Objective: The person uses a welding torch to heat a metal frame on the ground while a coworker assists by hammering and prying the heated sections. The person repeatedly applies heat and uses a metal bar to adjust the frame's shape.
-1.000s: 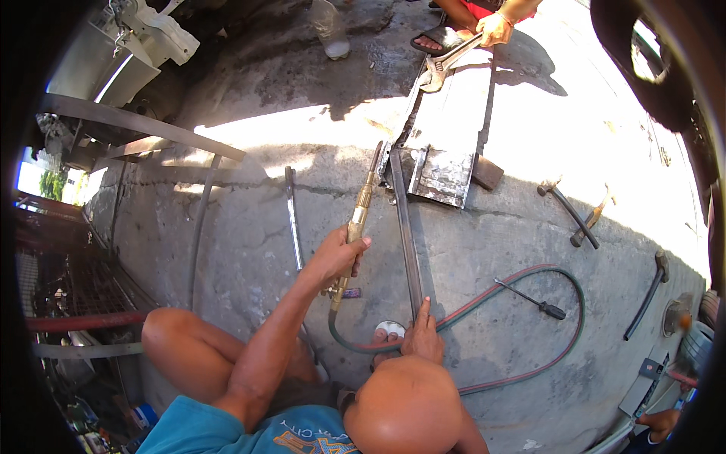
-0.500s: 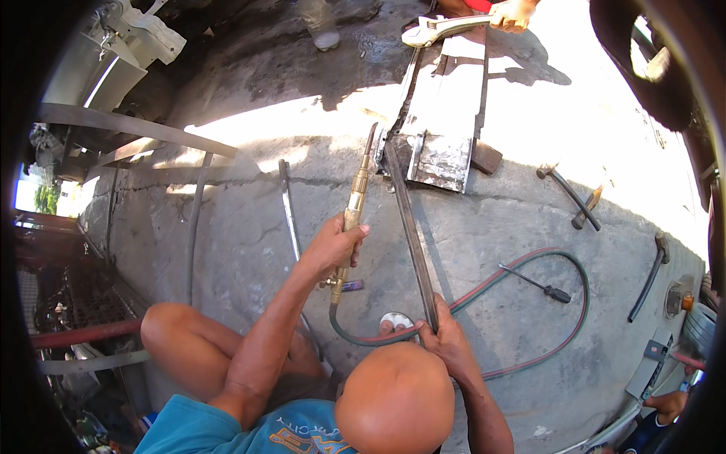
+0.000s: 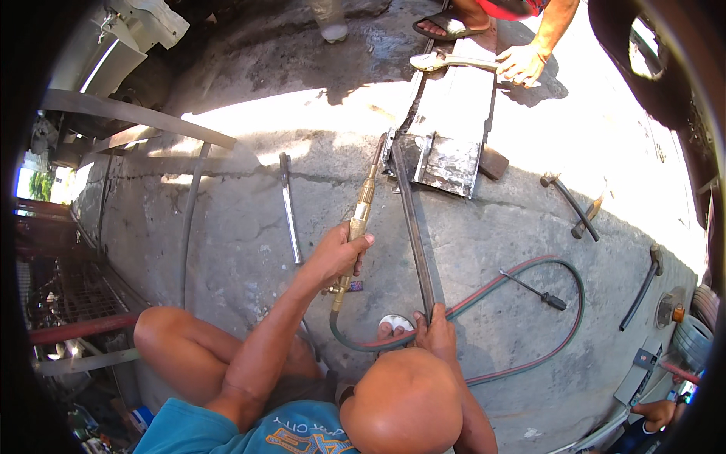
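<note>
Here, orange lettering (image 3: 304, 441) marks the shirt (image 3: 189, 427); left hand (image 3: 342, 252) grips torch (image 3: 364, 200).

Harsh sunlight bleaches the concrete floor (image 3: 578, 140) at upper right; shade below; edges curved, frame's rim black.

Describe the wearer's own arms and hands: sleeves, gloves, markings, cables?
The left hand and right hand wear no gloves; nothing shows worn at either wrist. The left sleeve is short and teal, leaving the left forearm bare; no right sleeve is visible. The teal shirt has pale lettering and an orange print. No cables show attached to the arms.
</note>
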### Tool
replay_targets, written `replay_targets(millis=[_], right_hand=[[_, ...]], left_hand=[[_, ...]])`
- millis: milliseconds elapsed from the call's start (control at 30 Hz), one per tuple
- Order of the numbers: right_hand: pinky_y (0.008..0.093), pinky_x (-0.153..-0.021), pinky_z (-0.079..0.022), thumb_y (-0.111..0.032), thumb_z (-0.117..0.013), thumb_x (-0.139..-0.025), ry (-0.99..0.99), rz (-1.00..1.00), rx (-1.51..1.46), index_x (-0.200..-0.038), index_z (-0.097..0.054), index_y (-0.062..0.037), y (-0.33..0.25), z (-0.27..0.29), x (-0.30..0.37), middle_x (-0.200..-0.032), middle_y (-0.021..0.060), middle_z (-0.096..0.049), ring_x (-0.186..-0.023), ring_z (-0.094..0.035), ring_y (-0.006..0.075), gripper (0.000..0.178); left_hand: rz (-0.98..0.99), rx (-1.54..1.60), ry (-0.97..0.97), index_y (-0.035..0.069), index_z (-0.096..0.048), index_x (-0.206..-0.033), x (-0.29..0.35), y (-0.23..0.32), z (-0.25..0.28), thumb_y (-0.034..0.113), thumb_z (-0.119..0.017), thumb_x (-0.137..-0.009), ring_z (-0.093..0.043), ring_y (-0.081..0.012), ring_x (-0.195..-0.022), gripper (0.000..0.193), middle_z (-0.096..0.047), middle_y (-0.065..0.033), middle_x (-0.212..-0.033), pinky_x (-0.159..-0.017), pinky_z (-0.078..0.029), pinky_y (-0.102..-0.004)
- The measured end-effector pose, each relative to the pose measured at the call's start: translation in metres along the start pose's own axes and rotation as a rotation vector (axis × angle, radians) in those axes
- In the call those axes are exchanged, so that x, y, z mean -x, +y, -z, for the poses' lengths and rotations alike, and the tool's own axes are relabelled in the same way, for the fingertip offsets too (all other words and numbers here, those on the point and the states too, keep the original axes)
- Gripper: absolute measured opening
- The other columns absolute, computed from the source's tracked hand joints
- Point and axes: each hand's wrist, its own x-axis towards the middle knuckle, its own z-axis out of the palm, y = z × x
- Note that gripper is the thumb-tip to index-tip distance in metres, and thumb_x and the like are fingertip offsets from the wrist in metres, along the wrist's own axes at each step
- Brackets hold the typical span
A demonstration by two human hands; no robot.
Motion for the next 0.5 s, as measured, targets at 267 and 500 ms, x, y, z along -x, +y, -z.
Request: replay_targets(millis=[267,500], right_hand=[[0.0503,-0.075,-0.052,-0.014,-0.063,-0.095,-0.224,-0.013,-0.238,-0.107,-0.047,0.0047,-0.023,0.056,0.019,-0.085,0.0317,-0.066,-0.082,-0.069,0.0489,0.027],[0.0423,-0.084,-0.049,-0.018,-0.065,-0.093,-0.212,0.059,-0.008,-0.114,-0.05,0.0073,-0.051,0.098,0.031,-0.096,0.025,-0.064,-0.091,-0.062,0.0225,0.036]], left_hand=[[-0.027,-0.053,0.008,0.005,-0.05,-0.1,-0.006,0.013,-0.005,0.023,-0.064,-0.1,-0.053,-0.0137,-0.054,0.022,-0.052,-0.001,-0.069,-0.051,-0.047,-0.0326],[-0.029,-0.039,0.01,0.006,-0.051,-0.098,-0.006,0.027,-0.012,0.025,-0.064,-0.1,-0.052,-0.0131,-0.054,0.023,-0.052,-0.001,-0.069,-0.052,-0.046,-0.0325]])
